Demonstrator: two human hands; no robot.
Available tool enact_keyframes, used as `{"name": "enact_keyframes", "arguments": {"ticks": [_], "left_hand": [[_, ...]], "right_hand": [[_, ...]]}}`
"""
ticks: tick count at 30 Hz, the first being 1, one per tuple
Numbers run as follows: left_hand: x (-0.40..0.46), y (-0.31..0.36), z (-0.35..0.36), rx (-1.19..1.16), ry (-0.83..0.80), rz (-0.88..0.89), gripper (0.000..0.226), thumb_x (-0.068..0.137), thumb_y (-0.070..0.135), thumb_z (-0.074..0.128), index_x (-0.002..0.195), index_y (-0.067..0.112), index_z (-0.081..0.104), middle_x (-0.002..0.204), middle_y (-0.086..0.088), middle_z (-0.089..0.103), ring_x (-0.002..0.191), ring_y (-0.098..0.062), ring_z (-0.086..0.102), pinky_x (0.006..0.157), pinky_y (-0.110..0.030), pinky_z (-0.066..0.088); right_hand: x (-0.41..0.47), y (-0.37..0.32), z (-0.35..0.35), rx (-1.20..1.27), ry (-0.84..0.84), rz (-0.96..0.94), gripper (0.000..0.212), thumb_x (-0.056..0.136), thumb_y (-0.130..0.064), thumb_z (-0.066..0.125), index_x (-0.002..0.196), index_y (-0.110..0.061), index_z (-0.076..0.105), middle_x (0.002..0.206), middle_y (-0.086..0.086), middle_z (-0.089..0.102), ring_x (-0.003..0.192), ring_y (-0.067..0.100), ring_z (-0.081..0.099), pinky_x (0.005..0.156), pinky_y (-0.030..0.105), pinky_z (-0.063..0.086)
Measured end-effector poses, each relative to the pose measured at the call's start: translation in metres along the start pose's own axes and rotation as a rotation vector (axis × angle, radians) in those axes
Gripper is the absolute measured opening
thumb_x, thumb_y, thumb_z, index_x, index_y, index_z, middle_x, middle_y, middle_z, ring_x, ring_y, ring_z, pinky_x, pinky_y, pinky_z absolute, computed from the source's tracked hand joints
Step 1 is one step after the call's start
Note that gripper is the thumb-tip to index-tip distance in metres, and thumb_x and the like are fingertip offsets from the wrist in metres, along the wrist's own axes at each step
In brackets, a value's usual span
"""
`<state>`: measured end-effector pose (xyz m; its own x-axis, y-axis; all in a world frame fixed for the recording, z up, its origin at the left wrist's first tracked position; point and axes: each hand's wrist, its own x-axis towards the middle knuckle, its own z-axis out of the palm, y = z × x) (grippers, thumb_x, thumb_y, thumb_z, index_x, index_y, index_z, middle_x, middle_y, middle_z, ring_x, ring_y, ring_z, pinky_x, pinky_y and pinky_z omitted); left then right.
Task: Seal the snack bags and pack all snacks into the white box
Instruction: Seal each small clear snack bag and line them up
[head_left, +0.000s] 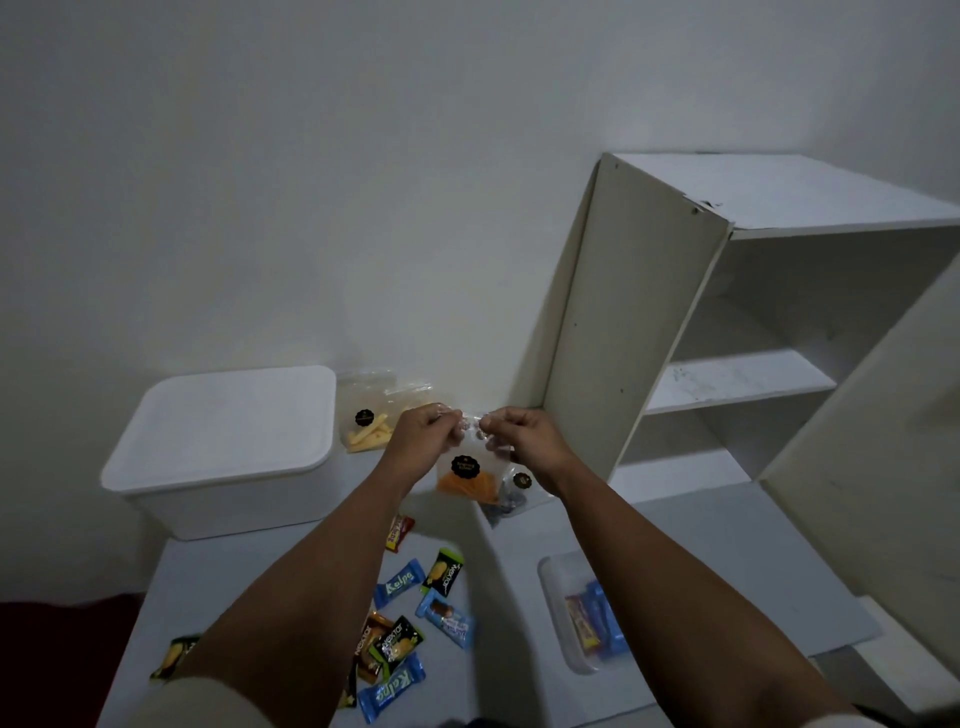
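Nearest to you, below your forearms, small wrapped snacks (397, 629) are lying scattered on the white table (675, 530), and to the right of your right forearm a clear tray (558, 613) is holding a few more bars.

Further out, you are holding the clear snack bag with orange pieces (465, 475) up between both hands. Your left hand (421, 441) is pinching the left part of its top edge, and your right hand (524, 434) is pinching the right part; the fingers of both are curled on the plastic. The mouth of the bag is running left to right between your two hands, and the body is hanging down under them. So the sealing, I think, needs a press along this line, from one hand toward the other.

Behind your right wrist a second small bag with a dark sticker (519, 486) is lying. Beyond your left hand, a bag of pale yellow sticks (366, 428) is resting at the wall. Left of your left hand, the white box (223, 447) is standing with its lid on, nearer to that hand.
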<state>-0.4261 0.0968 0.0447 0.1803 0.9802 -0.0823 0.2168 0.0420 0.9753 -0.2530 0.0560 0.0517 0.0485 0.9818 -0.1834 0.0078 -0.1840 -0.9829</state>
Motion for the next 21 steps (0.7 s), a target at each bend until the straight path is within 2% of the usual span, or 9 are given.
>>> {"name": "enact_keyframes", "arguments": {"ticks": [6, 11, 14, 18, 21], "left_hand": [[0.011, -0.001, -0.007, 0.143, -0.05, 0.082, 0.024, 0.102, 0.018, 0.054, 0.089, 0.012, 0.074, 0.079, -0.001, 0.072, 0.074, -0.009, 0.067, 0.078, -0.028, 0.055], [0.012, 0.004, -0.007, 0.079, -0.048, 0.03, 0.029, 0.101, 0.017, 0.054, 0.09, 0.002, 0.076, 0.079, -0.007, 0.076, 0.068, -0.009, 0.067, 0.068, -0.02, 0.051], [0.013, 0.004, -0.008, 0.104, -0.064, 0.033, 0.032, 0.103, 0.016, 0.051, 0.09, -0.002, 0.075, 0.08, -0.007, 0.074, 0.071, -0.012, 0.066, 0.071, -0.022, 0.052], [0.016, 0.006, -0.008, 0.067, -0.072, 0.028, 0.033, 0.103, 0.013, 0.051, 0.09, -0.011, 0.07, 0.082, -0.014, 0.07, 0.073, -0.015, 0.064, 0.08, -0.029, 0.056], [0.017, 0.008, -0.006, 0.037, -0.034, 0.031, 0.034, 0.103, 0.014, 0.051, 0.086, -0.008, 0.07, 0.077, -0.01, 0.068, 0.069, -0.013, 0.062, 0.075, -0.024, 0.055]], "right_hand": [[0.008, -0.002, 0.0, -0.003, 0.015, 0.036, 0.009, 0.089, -0.025, 0.075, 0.084, -0.017, 0.077, 0.087, 0.004, 0.076, 0.076, 0.015, 0.066, 0.078, 0.033, 0.052], [0.017, -0.004, 0.002, -0.013, 0.0, 0.007, 0.017, 0.09, -0.02, 0.075, 0.074, -0.021, 0.072, 0.081, 0.004, 0.071, 0.072, 0.014, 0.063, 0.073, 0.03, 0.05], [0.019, -0.006, -0.003, -0.034, -0.004, 0.026, 0.017, 0.089, -0.021, 0.076, 0.073, -0.02, 0.071, 0.082, 0.005, 0.072, 0.073, 0.014, 0.064, 0.076, 0.032, 0.05], [0.018, -0.007, -0.007, -0.019, -0.017, 0.072, 0.011, 0.087, -0.025, 0.078, 0.079, -0.019, 0.075, 0.088, 0.006, 0.075, 0.082, 0.019, 0.068, 0.081, 0.036, 0.051], [0.018, -0.006, -0.01, 0.06, -0.046, 0.09, 0.008, 0.092, -0.023, 0.072, 0.091, -0.017, 0.077, 0.092, 0.004, 0.076, 0.085, 0.017, 0.07, 0.084, 0.036, 0.052]]}}
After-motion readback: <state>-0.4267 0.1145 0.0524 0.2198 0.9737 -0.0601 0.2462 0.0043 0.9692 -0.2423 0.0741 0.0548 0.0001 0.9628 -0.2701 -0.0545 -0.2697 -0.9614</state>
